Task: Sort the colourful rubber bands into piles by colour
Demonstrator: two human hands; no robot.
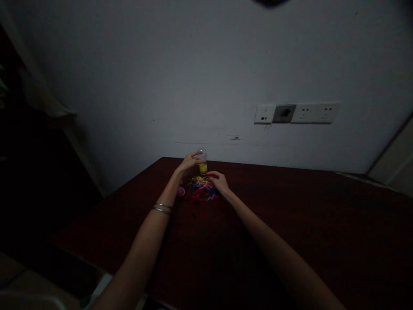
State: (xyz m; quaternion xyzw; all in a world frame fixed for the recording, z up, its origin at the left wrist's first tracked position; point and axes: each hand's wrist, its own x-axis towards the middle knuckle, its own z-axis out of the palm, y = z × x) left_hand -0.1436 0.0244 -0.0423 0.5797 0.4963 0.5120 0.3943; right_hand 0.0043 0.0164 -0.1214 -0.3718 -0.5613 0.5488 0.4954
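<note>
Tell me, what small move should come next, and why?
Perhaps the right hand should pick a yellow piece from the colourful pile: it is right there, and the clear container at the left hand shows yellow inside.

No text, label, brand or number could be read. The leftmost wall plate [265,111] carried a small round mark too faint to identify, and the white socket plates [318,113] showed legible lettering nowhere; on the clear container [203,168], any print was too small and dim.
</note>
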